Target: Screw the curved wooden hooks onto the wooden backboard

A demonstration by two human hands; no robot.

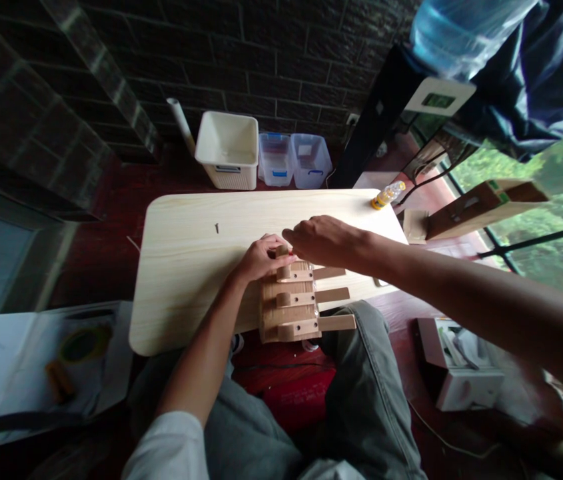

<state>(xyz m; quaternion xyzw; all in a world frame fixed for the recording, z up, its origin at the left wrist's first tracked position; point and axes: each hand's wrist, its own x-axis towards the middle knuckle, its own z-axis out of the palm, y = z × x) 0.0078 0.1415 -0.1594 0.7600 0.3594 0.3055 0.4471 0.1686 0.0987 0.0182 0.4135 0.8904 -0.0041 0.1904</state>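
At the table's near edge lies a cardboard box (266, 313) with several wooden pieces (297, 298) in a row across it, each with a rounded block at its left end and a bar sticking out to the right. Dark screw heads dot these pieces. My left hand (264, 257) grips the rounded end of the farthest wooden piece. Just above and right of it, my right hand (318, 239) is closed in a fist, thumb side toward the left hand. A small bit of red shows between the hands; what the right fist holds is hidden.
A small screw (216, 228) lies on the pale wooden table (181, 280). A yellow-labelled bottle (388, 195) stands at the far right corner. Behind the table are a white bin (228, 177) and two clear plastic tubs (276, 175). An open white box (116, 360) sits at left.
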